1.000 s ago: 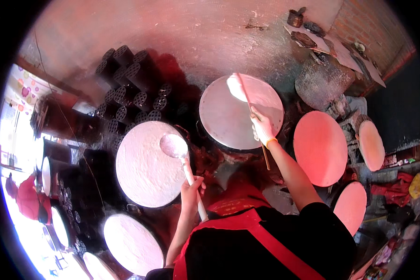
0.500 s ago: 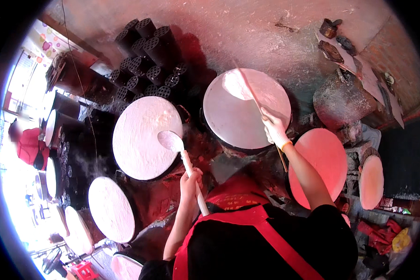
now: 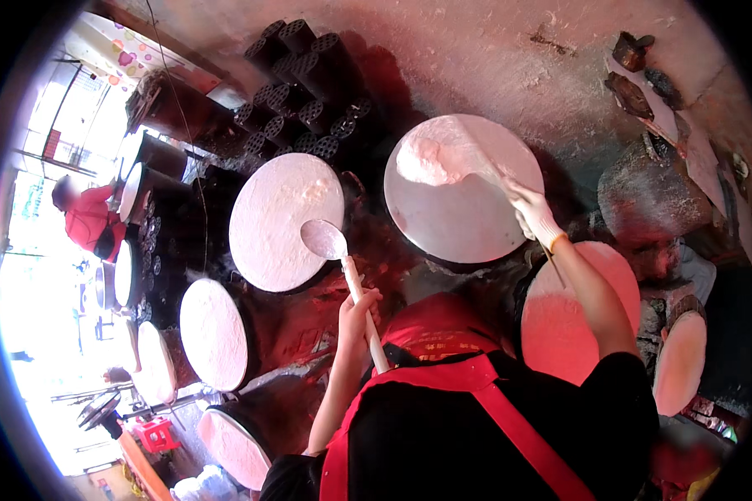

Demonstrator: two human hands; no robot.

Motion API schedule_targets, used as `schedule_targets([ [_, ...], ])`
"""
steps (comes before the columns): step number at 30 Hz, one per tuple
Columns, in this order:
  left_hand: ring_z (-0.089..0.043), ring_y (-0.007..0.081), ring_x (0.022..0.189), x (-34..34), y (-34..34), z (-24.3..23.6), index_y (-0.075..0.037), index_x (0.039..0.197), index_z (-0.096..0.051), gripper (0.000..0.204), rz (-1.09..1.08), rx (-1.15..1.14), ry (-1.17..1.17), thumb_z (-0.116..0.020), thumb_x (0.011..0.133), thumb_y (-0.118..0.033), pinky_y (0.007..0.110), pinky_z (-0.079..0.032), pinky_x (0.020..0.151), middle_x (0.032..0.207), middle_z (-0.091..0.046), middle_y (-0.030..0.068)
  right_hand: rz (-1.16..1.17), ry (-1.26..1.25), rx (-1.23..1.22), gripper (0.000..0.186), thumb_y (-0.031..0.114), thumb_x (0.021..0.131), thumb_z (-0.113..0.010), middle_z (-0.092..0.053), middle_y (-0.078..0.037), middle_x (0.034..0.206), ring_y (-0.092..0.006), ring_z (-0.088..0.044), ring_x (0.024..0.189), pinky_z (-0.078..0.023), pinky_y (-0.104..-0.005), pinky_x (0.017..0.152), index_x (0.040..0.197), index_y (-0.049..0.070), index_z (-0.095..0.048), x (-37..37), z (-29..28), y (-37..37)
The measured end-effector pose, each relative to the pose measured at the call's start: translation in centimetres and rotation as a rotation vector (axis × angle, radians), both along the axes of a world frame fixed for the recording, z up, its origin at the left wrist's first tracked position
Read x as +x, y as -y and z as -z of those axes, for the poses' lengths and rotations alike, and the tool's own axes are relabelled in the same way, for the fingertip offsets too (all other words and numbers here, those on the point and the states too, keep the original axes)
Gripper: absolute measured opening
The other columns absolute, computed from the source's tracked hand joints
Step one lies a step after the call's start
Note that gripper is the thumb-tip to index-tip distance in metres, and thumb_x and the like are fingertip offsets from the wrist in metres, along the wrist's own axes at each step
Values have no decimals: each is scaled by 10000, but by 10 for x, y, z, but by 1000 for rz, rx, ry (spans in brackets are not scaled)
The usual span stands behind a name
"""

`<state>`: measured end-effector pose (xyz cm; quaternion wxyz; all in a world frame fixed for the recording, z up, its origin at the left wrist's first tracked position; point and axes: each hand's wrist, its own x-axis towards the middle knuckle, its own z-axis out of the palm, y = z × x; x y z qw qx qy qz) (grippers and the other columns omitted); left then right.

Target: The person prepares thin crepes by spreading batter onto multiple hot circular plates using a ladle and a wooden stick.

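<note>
My left hand [image 3: 358,316] is closed round the pale handle of a ladle [image 3: 324,240]. Its bowl is over the right edge of a round griddle [image 3: 280,217] coated with a thin pale layer. In a white glove, my right hand [image 3: 533,210] grips a thin wooden stick [image 3: 489,163]. The stick slants across a second round griddle [image 3: 455,225], its far end blurred. A lumpy patch of pale batter [image 3: 430,159] lies on that griddle's far part, left of the stick; the near part shows smooth and grey.
Black perforated coal cylinders [image 3: 297,92] are piled at the far left. Another coated griddle [image 3: 214,334] stands at left, and a pinkish one [image 3: 564,330] under my right forearm. A grey, dusty drum-like object [image 3: 656,196] is at right. A person in red [image 3: 92,217] is far left.
My view has shifted, moving the scene rightward. The stick's far end has swung over the griddle, and the batter patch looks wider and lumpier. My left hand still holds the ladle.
</note>
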<state>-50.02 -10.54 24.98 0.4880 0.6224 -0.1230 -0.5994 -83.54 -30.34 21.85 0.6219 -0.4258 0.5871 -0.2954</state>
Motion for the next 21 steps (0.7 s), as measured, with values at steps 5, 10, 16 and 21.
schedule_targets([
  [5, -496, 98, 619, -22, -27, -3, -56, 800, -586, 99, -81, 87, 166, -629, 843, -134, 238, -393, 595, 688, -545, 7, -358, 74, 87, 385, 195, 956, -515, -347, 73, 536, -41, -269, 349, -226, -212, 300, 1332, 276, -517, 1, 9, -6],
  [10, -536, 112, 749, -33, -57, -2, -39, 896, -619, 133, -123, 212, 195, -634, 831, -154, 263, -410, 700, 821, -600, 32, -437, 53, 63, 395, 185, 957, -505, -385, 64, 535, -36, -235, 324, -219, -208, 294, 1352, 201, -497, -46, 7, 15],
  [16, -533, 93, 707, -28, -64, -3, -33, 1104, -623, 293, -28, 178, 170, -624, 854, -185, 230, -425, 629, 816, -592, -16, -463, 131, 65, 372, 199, 958, -510, -367, 83, 531, -34, -263, 342, -234, -214, 300, 1330, 183, -524, -33, 38, -3],
  [21, -533, 99, 785, -15, -46, 4, 11, 1147, -575, 351, 72, 148, 121, -629, 847, -163, 226, -411, 711, 908, -614, 22, -262, 213, 49, 389, 117, 951, -479, -477, 45, 568, -38, -308, 348, -270, -208, 304, 1339, 116, -508, -77, 34, -75],
])
